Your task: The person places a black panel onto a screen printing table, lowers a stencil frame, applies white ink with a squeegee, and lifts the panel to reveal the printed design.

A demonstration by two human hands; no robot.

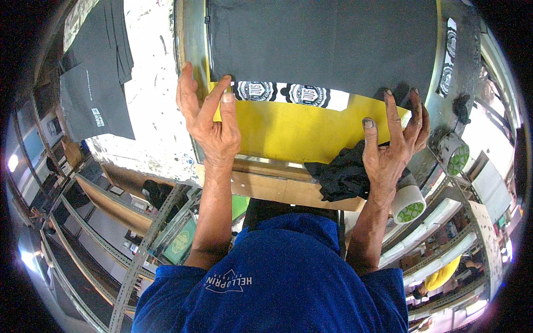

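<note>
Crumpled black cloth lies beside the right hand, fingers spread wide, left hand with thumb and index narrowly apart — both at a flat yellow board — smooth dark-grey fabric sheet just beyond, near edge at both index fingertips.

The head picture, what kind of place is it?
Probably a workshop, maybe for printing: there's a black sheet on a yellow board, chunky rolls beside it, and metal racks around.

Lg dk-gry sheet lies mostly flat atop yel board.
</note>
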